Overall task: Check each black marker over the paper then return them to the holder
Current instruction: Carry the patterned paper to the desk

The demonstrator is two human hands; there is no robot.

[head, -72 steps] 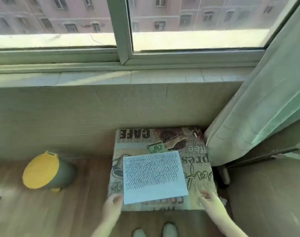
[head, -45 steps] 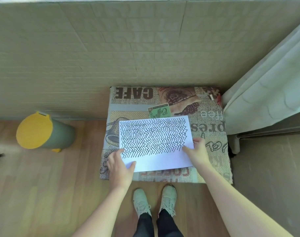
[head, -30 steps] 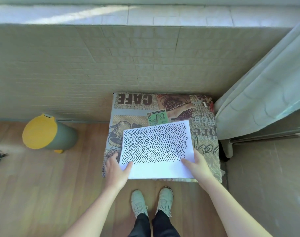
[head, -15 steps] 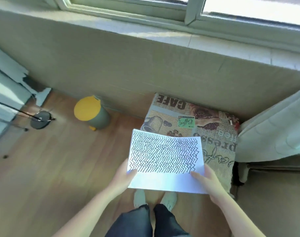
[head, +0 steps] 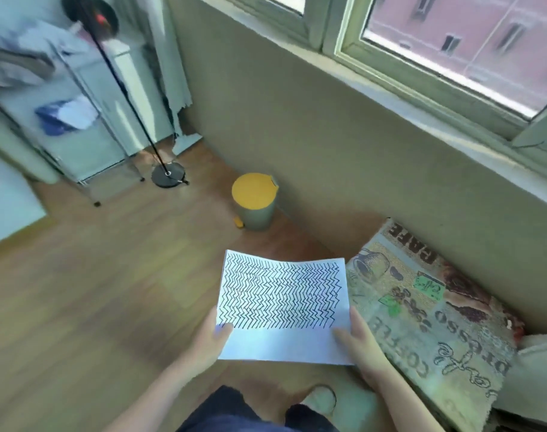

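1. Head view: the paper (head: 283, 307) was held in the air above the floor, left of the cushion (head: 434, 310), long axis left to right
2. The left hand (head: 208, 341) pinched its near-left corner and the right hand (head: 358, 338) its near-right corner; no markers or holder showed

Paper, cloth and wood mostly

The white paper sheet with black zigzag ink lines (head: 284, 307) looks matt; at 3 o'clock a coarse woven printed cloth cushion (head: 434, 310), and at 9 o'clock smooth brown wood-look flooring (head: 94, 291).
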